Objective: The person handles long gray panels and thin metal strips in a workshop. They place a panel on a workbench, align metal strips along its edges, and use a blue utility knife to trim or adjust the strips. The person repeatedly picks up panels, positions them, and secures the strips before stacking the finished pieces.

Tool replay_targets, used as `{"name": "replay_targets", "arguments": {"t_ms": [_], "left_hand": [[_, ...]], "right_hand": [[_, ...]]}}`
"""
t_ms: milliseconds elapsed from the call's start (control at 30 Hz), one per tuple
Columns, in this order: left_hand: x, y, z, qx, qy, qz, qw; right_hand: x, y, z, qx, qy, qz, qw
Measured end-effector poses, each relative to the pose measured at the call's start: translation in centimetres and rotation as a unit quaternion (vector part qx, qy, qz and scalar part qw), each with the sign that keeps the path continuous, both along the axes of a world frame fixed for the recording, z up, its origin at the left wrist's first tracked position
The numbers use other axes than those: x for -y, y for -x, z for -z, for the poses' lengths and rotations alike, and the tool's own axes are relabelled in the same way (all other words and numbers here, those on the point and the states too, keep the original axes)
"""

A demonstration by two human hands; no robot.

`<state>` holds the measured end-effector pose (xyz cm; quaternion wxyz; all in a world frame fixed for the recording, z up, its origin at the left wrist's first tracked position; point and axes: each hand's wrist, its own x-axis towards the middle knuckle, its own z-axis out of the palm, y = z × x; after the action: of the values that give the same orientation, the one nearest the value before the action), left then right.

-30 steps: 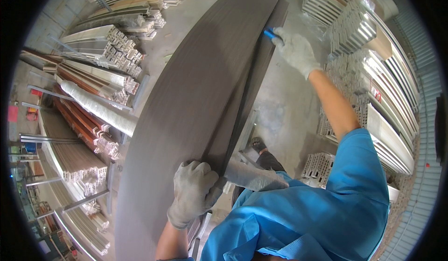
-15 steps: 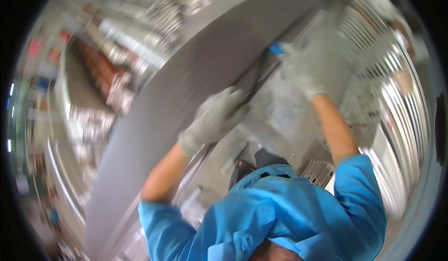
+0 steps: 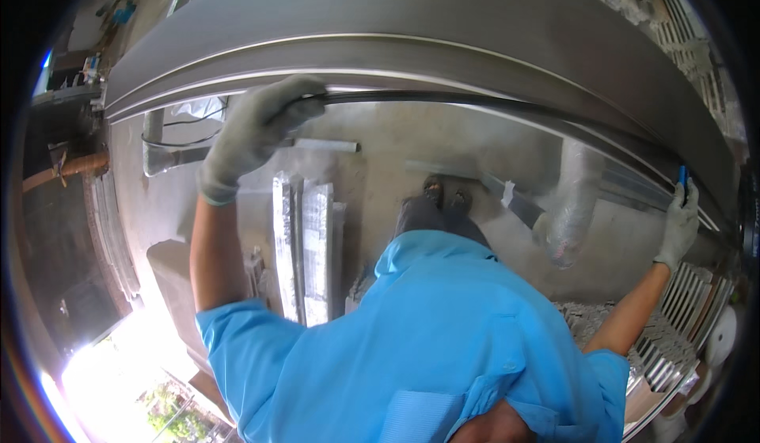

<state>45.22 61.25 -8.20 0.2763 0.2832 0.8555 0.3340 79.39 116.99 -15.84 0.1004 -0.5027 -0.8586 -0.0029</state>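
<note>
My left hand (image 3: pixel 257 130), in a pale grey work glove, is closed around a long black flexible strip (image 3: pixel 443 97). The strip stretches to the right along the near edge of a long grey panel (image 3: pixel 443 7) with light metal rails. Far to the right, my gloved right hand (image 3: pixel 679 225) is at the same edge, its fingers closed on a small blue thing (image 3: pixel 682 175) whose kind I cannot make out. Left of my left hand, thin black strip hangs in a loop (image 3: pixel 178 144) below the panel.
Plastic-wrapped bars (image 3: pixel 305 245) stand on the left by my body. A wrapped roll (image 3: pixel 574 205) is below the panel on the right. Slatted metal stacks (image 3: pixel 673 316) sit at the lower right, and a brown box (image 3: pixel 178 285) at the left.
My view has turned, so the panel now runs across the top. My hands are much farther apart, the left with the black strip and the right still with the blue thing.
</note>
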Motion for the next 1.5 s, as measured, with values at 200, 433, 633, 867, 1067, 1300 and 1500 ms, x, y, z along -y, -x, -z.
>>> {"name": "replay_targets", "arguments": {"t_ms": [200, 433, 633, 867, 1067, 1300, 1500], "left_hand": [[0.0, 0.9, -0.2, -0.270, -0.024, 0.102, 0.957], [-2.3, 4.9, 0.7, -0.339, -0.066, 0.154, 0.926], [-3.0, 9.8, 2.0, -0.420, -0.070, 0.313, 0.849], [-3.5, 14.9, 4.7, -0.359, -0.141, 0.468, 0.795], [-4.0, 15.1, 5.0, -0.334, -0.189, 0.480, 0.789], [-4.2, 14.9, 4.7, -0.331, -0.212, 0.480, 0.784], [-1.7, 14.7, 4.6, -0.283, -0.195, 0.426, 0.837]], "right_hand": [[1.5, 0.5, -0.9, -0.013, -0.029, -0.012, 0.999], [4.3, 1.8, -1.7, -0.043, -0.055, 0.015, 0.997], [7.0, 4.7, -3.2, -0.055, -0.021, 0.111, 0.992], [16.0, 12.5, -2.9, -0.024, -0.004, 0.196, 0.980], [28.0, 19.9, -2.9, -0.021, -0.015, 0.164, 0.986], [41.2, 25.9, -1.6, -0.083, 0.003, 0.023, 0.996], [42.1, 25.6, -0.8, -0.020, -0.126, -0.059, 0.990]]}}
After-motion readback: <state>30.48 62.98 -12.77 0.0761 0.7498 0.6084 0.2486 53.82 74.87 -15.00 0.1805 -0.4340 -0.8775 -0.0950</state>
